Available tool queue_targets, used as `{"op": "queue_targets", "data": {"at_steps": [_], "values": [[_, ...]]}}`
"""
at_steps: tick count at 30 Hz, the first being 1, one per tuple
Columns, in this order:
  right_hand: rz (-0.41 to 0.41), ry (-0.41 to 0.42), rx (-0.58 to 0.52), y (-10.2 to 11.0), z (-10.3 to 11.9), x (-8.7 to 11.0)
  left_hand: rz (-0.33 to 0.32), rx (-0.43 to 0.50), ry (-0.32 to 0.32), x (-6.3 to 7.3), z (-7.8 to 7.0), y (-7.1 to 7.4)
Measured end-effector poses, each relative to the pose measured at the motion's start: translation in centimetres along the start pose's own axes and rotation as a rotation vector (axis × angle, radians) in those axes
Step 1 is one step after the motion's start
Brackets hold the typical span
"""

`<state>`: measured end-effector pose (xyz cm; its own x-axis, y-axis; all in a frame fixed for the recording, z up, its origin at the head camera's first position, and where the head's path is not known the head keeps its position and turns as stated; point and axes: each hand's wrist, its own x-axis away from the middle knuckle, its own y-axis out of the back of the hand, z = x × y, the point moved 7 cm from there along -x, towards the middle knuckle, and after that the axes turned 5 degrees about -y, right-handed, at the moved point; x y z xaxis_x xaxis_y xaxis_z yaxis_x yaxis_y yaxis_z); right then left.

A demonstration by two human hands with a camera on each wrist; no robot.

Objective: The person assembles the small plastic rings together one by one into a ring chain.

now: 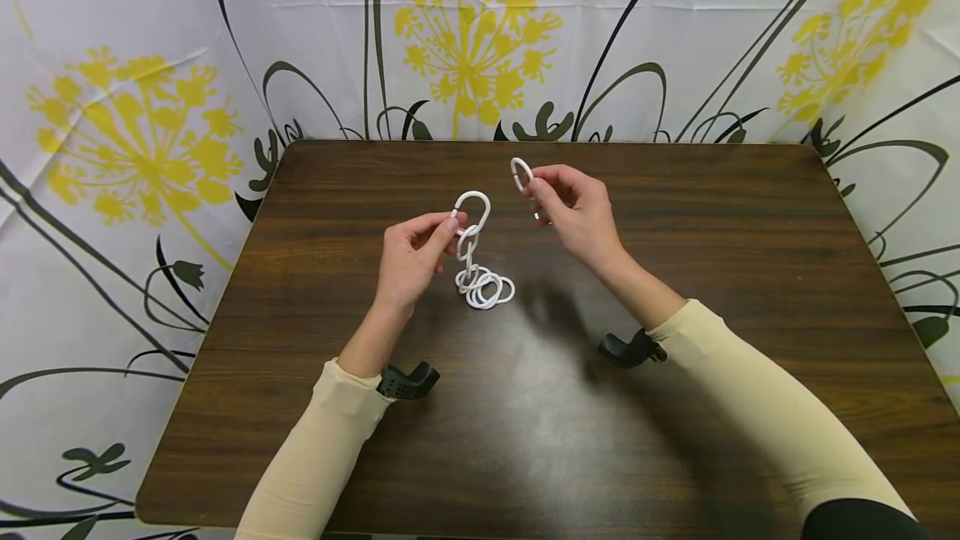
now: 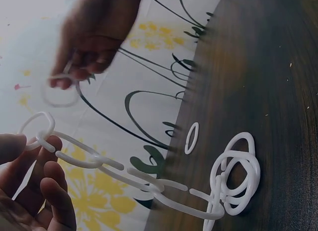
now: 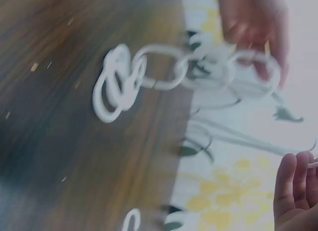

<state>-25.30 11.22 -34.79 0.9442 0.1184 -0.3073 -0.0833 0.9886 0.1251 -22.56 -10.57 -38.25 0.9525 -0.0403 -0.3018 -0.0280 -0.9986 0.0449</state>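
Note:
Between thumb and fingers, my left hand (image 1: 408, 261) pinches the top of a chain of white plastic links (image 1: 472, 250). The chain hangs down to the table, where its lower links lie in a small heap (image 2: 251, 174). Small gaps show in some links. My right hand (image 1: 577, 211), raised to the right of the chain and apart from it, pinches a single white link (image 1: 517, 162). In the left wrist view this link is blurred. Another loose white link (image 2: 192, 138) lies on the table, mostly hidden behind my right hand in the head view.
The dark wooden table (image 1: 337, 440) reaches back to a white cloth (image 1: 315, 32) printed with yellow flowers and dark stems. Black wrist devices (image 1: 408, 382) sit below both sleeves.

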Motion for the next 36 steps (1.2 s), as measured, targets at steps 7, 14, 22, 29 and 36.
{"op": "queue_targets", "data": {"at_steps": [7,14,22,29,36], "values": [[0.070,0.009,-0.040,-2.0,2.2,0.9,0.007,-0.013,0.011,0.0,0.0,-0.1],[0.118,0.049,0.012,-3.2,2.3,1.3,0.024,-0.029,0.007,0.1,0.0,-0.2],[0.166,0.103,0.099,-4.4,2.4,1.8,0.013,-0.058,-0.012,0.2,0.0,-0.2],[0.175,0.120,0.144,-4.8,2.7,2.0,0.023,-0.041,-0.034,0.3,-0.1,-0.2],[0.204,0.138,0.153,-5.0,2.7,2.1,0.018,-0.041,-0.033,0.4,-0.1,-0.1]]}}
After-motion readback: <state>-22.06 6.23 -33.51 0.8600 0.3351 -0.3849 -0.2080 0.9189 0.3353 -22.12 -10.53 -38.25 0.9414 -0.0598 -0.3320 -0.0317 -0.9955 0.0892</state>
